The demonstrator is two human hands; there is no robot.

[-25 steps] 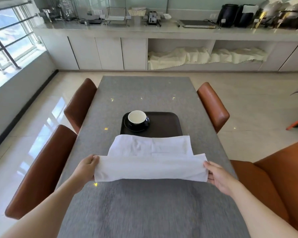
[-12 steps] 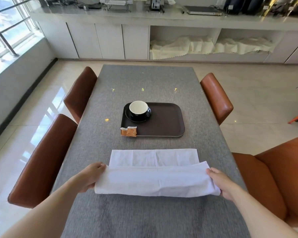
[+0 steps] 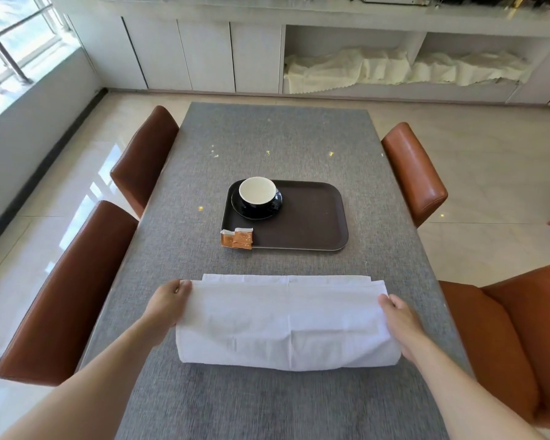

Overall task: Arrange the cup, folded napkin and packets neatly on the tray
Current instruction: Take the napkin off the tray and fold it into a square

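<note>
One tray (image 3: pixel 311 217) is seen on the one grey table (image 3: pixel 277 138). One cup (image 3: pixel 257 193) is counted, set on one dark saucer (image 3: pixel 272 208). Two orange packets (image 3: pixel 238 239) can be made out at the tray's near left corner, overlapping each other; whether more are hidden beneath cannot be told. One white napkin (image 3: pixel 286 325) is laid on the table, and two hands are counted at its ends, the left hand (image 3: pixel 169 304) and the right hand (image 3: pixel 400 319). Four brown chairs (image 3: pixel 67 290) are seen, two at each long side of the table. Two open shelves (image 3: pixel 353 61) with pale cloth are counted in the cabinet behind.
</note>
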